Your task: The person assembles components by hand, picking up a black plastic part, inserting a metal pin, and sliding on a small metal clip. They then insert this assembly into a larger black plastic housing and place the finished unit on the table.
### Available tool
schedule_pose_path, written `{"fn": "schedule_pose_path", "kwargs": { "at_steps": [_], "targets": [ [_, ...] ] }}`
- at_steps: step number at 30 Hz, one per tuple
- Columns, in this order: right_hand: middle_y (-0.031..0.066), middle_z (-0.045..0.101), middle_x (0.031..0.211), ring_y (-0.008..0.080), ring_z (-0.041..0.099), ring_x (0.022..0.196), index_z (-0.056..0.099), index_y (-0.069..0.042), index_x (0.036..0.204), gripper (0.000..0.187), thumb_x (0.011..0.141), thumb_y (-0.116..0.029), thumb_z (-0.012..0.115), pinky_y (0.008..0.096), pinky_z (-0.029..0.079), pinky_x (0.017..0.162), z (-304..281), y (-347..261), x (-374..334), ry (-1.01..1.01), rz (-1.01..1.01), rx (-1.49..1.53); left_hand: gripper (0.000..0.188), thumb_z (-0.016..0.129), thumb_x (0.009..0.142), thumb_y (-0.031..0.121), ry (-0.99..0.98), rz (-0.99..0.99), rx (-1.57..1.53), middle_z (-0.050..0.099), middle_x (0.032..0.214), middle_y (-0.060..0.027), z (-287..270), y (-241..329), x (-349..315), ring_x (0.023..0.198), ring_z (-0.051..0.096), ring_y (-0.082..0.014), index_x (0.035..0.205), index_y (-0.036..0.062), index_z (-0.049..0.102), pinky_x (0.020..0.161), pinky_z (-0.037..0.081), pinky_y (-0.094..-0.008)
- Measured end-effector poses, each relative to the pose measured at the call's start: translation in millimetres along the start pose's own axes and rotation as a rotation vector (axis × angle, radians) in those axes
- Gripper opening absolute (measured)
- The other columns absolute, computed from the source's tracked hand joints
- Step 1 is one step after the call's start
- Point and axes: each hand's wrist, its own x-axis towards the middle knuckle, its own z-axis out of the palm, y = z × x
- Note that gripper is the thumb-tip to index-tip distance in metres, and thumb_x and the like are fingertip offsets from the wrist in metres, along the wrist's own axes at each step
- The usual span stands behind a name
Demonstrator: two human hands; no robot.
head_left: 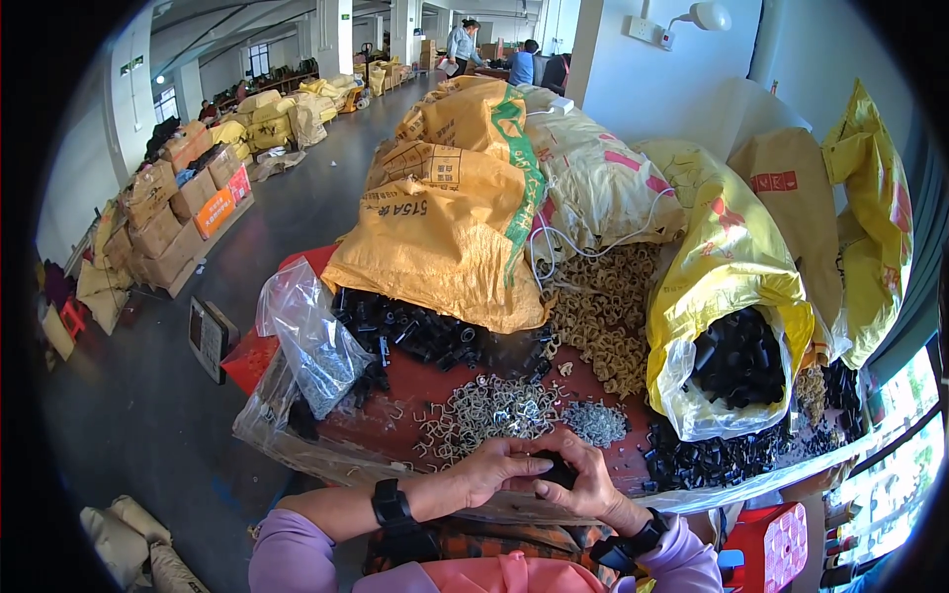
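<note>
Both my hands meet over the near edge of the red table. A small black plastic part sits between my left hand and my right hand, gripped by the fingers of both. Its exact shape is mostly hidden. Just beyond my hands lies a heap of U-shaped metal clips. Beside it is a smaller pile of tiny silvery pieces, perhaps screws. Black plastic fittings and tan ring-like parts spread farther back.
An orange woven sack and a white sack lie at the back. To the right, a yellow sack gapes over black tubes; small black pieces lie before it. A clear bag and a scale are left.
</note>
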Motion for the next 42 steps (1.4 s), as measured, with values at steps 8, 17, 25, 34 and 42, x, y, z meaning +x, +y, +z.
{"fn": "schedule_pose_path", "kwargs": {
  "at_steps": [8,17,25,34,42],
  "targets": [
    [0.0122,0.054,0.078,0.0227,0.054,0.071,0.052,0.003,0.087,0.04,0.064,-0.027,0.067,0.0306,0.044,0.063,1,7,-3,-0.004,0.055,0.003,0.022,0.06,0.074,0.01,0.03,-0.015,-0.04,0.055,0.083,-0.0019,-2,-9,7,0.071,0.054,-0.008,0.094,0.0028,0.053,0.06,0.047,-0.0191],
    [0.0116,0.053,0.078,0.0205,0.054,0.071,0.052,0.001,0.088,0.041,0.066,-0.029,0.066,0.0293,0.044,0.063,1,11,-9,-0.019,0.124,0.025,0.023,0.057,0.077,0.018,0.123,-0.108,-0.024,0.056,0.078,-0.0014,7,-9,5,0.068,0.054,-0.0078,0.093,0.0025,0.053,0.06,0.047,-0.0218],
    [0.0071,0.051,0.077,0.0152,0.051,0.073,0.049,0.001,0.091,0.042,0.069,-0.031,0.064,0.0272,0.042,0.066,15,-8,5,-0.06,0.253,0.381,0.042,0.044,0.08,0.038,0.001,0.093,-0.06,0.054,0.094,-0.0089,12,17,12,0.079,0.053,-0.0158,0.106,0.0053,0.044,0.071,0.043,-0.0287],
    [0.007,0.048,0.085,0.0153,0.049,0.079,0.047,0.001,0.09,0.043,0.068,-0.03,0.065,0.0274,0.041,0.069,20,-5,4,-0.029,0.173,0.394,0.048,0.035,0.084,0.037,-0.166,0.277,0.046,0.05,0.1,-0.0131,19,11,13,0.089,0.051,-0.0205,0.119,0.0039,0.033,0.078,0.041,-0.0325],
    [0.0092,0.053,0.086,0.0145,0.051,0.081,0.04,0.002,0.104,0.051,0.071,-0.031,0.06,0.0258,0.041,0.07,15,17,2,0.037,0.234,0.691,0.06,0.04,0.08,0.045,-0.016,0.202,-0.021,0.052,0.101,-0.0143,14,20,27,0.09,0.051,-0.0211,0.117,-0.0013,0.035,0.08,0.039,-0.0318]
  ]
}}
